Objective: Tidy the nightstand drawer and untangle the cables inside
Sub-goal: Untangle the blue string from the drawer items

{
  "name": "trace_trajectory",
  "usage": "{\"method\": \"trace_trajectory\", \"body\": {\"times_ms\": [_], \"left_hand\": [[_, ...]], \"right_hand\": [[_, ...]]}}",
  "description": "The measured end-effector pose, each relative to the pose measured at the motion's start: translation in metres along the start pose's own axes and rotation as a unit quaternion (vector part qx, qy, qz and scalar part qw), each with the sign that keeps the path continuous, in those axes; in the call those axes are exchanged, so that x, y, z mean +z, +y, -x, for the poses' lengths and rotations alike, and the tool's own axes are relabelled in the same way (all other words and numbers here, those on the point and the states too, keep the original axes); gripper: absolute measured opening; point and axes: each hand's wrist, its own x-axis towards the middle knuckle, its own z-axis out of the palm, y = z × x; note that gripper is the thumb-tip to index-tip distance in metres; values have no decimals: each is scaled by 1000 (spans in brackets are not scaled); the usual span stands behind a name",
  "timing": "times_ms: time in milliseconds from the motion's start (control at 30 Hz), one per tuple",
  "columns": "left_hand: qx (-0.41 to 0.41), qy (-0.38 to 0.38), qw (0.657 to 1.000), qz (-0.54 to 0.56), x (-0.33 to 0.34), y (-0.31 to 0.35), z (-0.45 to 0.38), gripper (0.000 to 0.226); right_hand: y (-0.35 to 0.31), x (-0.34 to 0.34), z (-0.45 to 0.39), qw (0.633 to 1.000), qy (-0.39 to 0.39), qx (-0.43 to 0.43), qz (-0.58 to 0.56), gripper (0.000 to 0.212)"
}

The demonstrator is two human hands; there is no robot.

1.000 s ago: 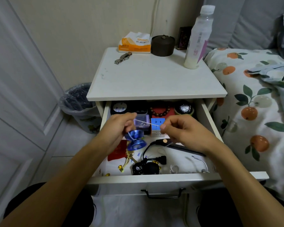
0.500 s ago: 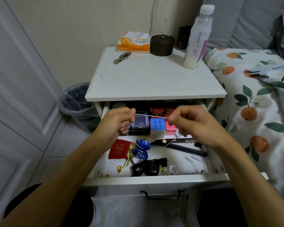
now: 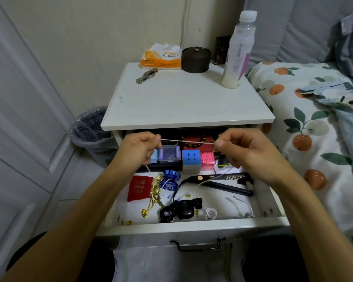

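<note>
Both the left hand (image 3: 140, 151) and right hand (image 3: 240, 151) pinch a thin white string (image 3: 188, 141) taut over the drawer (image 3: 192, 224); its lower run is partly hidden.

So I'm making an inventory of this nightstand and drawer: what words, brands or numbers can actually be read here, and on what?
"3M": on a white strip lying on the drawer floor, beside the blue yo-yo.
Tissue pack: printed lines, too blurred to read.
Bottle: label print, too blurred to read.
Red pouch: gold characters, not legible.
Dark box at the back: markings unreadable.
</note>
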Motion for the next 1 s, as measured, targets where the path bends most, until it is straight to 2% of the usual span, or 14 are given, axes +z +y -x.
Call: {"method": "trace_trajectory", "body": {"times_ms": [67, 133, 200, 233, 267, 333, 367, 433, 533, 667, 867, 1000], "left_hand": [[11, 9, 996, -92, -2, -1, -2, 31], [40, -42, 982, -179, 6, 0, 7, 14], [114, -79, 950, -281, 22, 3, 18, 50], [163, -88, 935, -302, 30, 6, 21, 59], [211, -98, 926, -297, 38, 9, 24, 52], [280, -95, 910, -291, 46, 12, 26, 20], [294, -80, 905, -297, 45, 10, 25, 18], [268, -54, 911, -307, 39, 2, 20, 23], [159, -12, 921, -356, 18, -13, 7, 31], [31, 49, 888, -457, -5, -31, -10, 36], [-10, 92, 851, -516, -3, -38, -11, 30], [-83, 64, 813, -573, 2, -36, -9, 28]], "right_hand": [[3, -5, -2, 1000, 25, 7, -11, 25], [3, 0, -4, 1000, 17, 6, 13, 20], [3, 11, -5, 999, -15, 1, 49, 16], [2, 17, -4, 998, -30, -2, 61, 15], [2, 22, -4, 997, -41, -4, 69, 15], [2, 26, -3, 996, -52, -2, 72, 15], [1, 25, -2, 996, -53, 1, 68, 14], [1, 20, 0, 997, -42, 9, 65, 15], [-1, 11, 2, 997, -33, 11, 62, 20], [-7, 6, 4, 1000, 13, -3, -7, 21], [-13, 8, 8, 998, 26, -28, -44, 16], [-27, 13, 22, 994, 37, -60, -82, 16]]}}
